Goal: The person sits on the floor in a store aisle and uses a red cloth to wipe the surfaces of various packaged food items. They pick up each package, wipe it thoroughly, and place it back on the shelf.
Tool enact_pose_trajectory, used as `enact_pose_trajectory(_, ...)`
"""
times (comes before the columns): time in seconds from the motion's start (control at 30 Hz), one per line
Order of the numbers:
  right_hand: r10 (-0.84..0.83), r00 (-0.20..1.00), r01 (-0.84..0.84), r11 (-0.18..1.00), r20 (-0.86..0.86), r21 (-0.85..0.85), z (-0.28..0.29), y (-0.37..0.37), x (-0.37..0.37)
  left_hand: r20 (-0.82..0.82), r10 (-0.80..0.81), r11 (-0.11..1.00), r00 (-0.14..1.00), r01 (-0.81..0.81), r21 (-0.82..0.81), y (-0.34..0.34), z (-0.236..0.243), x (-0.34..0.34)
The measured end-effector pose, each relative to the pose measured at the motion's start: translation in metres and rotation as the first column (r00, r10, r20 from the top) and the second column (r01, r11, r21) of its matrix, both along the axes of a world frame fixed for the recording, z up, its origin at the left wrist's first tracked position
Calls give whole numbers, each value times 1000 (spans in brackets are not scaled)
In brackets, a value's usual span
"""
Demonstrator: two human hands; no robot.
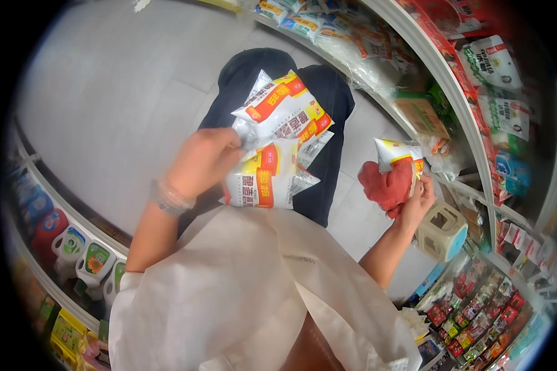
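Several plump white pouches with red and yellow panels lie heaped on my lap over dark trousers (229, 80). Of these, the upper pouch (291, 108) lies tilted, and a nearer pouch (263, 176) rests against my pale top. My left hand (207, 157) has its fingers curled at the left edge of the heap, pinching a pouch corner; the fingertips are partly hidden. Off to the right, my right hand (418, 201) grips a bunched red cloth (387, 185). Another white pouch (395, 151) stands out above the cloth, its lower part covered by it.
A shelf (359, 43) at the far right holds more pouches and a cardboard box (422, 114). White packets (492, 62) sit on a higher shelf. Beside my right forearm is a beige plastic stool (442, 229). Detergent bottles (96, 263) line the left shelf. Grey floor tiles (124, 68) lie ahead.
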State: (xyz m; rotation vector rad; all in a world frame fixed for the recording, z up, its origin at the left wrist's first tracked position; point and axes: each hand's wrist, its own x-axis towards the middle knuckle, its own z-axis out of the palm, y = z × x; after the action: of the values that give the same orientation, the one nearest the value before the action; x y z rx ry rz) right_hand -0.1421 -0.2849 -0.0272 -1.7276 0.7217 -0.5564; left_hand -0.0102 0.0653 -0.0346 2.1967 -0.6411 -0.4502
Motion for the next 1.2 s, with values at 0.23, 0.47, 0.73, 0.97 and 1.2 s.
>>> enact_pose_trajectory(0.23,127,951,-208,938,283,279,40,29,7,8,96,991,995,-95,-96,0,-6,4)
enact_pose_trajectory(0.47,239,895,-341,911,377,231,58,55,21,378,-81,982,922,139,-130,-33,-15,45)
enact_pose_trajectory(0.73,159,897,-293,913,412,285,61,63,16,249,-382,905,890,305,297,-71,-7,69)
enact_pose_trajectory(0.97,105,921,-215,941,376,262,58,59,6,593,-115,988,797,154,-14,-82,-20,77)
enact_pose_trajectory(1.2,-163,920,-8,902,357,431,50,54,-8,713,2,954,701,212,-211,-39,60,13)
